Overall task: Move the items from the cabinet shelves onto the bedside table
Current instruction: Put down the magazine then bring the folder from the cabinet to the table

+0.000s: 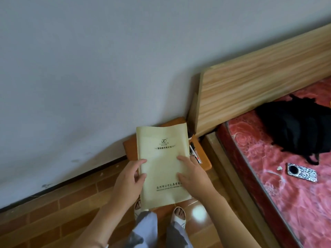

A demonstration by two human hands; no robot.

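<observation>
Bedside table (206, 162) below; both hands' fingers (143, 161) grip notebook (161, 158), long axis wallward.

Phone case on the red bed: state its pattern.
The rectangular phone case on the red floral bed cover is leopard-spotted, black on white, seen best in the head view.

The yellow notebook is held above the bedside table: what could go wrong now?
The yellow notebook looks wider than the bare part of the bedside table, so it could overhang and slide off. The pens lying at the table's right edge might be pushed to the floor. The left hand and right hand grip only the lower half, so it may sag.
</observation>
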